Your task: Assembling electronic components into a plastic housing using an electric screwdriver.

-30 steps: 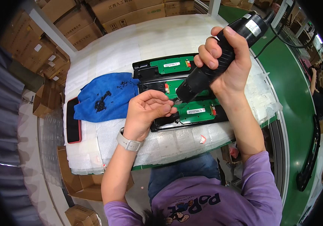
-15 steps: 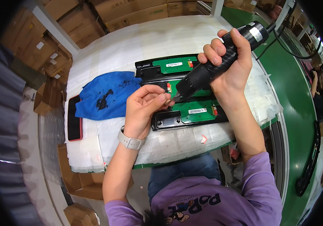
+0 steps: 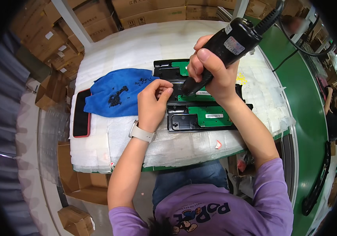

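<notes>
My right hand (image 3: 219, 74) is wrapped round a black electric screwdriver (image 3: 229, 45), held at a slant. Its lower end points down at the middle of several black plastic housings (image 3: 173, 72), in front of a green circuit board (image 3: 209, 98). The tip itself is hard to see there. Just left of it, my left hand (image 3: 152, 102) has its thumb and fingers drawn together in a pinch over the housings' left ends. Whatever lies between those fingertips is too small to make out. A blue cloth (image 3: 101, 88) beside this hand carries many tiny black screws (image 3: 118, 97).
A phone with a red edge (image 3: 82, 114) lies left of the cloth on the white-covered table (image 3: 137, 43). A cable (image 3: 272, 19) runs up from the screwdriver. Cardboard boxes (image 3: 152, 17) are stacked behind. Small yellow bits (image 3: 241, 78) lie near my right wrist.
The screwdriver has swung more upright, its lower end now higher and apart from my left fingertips. The red-and-white connectors seen before are out of sight. The whole view has shifted slightly.
</notes>
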Motion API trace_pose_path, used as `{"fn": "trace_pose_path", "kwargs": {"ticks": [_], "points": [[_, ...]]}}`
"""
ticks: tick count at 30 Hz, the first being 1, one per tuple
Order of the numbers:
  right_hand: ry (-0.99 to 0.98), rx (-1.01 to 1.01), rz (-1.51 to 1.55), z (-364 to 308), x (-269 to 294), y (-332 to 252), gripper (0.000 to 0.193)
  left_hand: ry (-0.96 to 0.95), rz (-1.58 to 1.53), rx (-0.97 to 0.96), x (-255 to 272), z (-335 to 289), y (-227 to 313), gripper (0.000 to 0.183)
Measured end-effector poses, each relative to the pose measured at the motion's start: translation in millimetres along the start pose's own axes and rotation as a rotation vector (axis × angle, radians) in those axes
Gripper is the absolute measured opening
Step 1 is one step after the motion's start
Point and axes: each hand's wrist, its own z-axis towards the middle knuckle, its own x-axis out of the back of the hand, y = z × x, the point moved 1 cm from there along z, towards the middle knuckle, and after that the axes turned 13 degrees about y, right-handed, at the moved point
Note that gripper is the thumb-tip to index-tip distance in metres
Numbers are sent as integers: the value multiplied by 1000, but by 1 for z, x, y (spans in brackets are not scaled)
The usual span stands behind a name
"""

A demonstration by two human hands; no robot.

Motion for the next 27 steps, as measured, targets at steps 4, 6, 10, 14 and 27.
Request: {"fn": "trace_pose_path", "kwargs": {"ticks": [4, 6, 10, 14, 27], "points": [[-14, -10, 17, -1, -1, 3, 23, -61, 44, -7, -3, -3, 1, 6], [-19, -9, 15, 0, -2, 3, 23, -76, 62, -32, -4, -3, 1, 6], [-41, -15, 17, -2, -4, 3, 22, -86, 61, -32, -5, -3, 1, 6], [-79, 6, -30, -5, -9, 3, 20, -99, 61, -34, -3, -4, 1, 6], [-163, 13, -111, -8, -22, 4, 21, -117, 148, -21, -2, -5, 5, 10]]}}
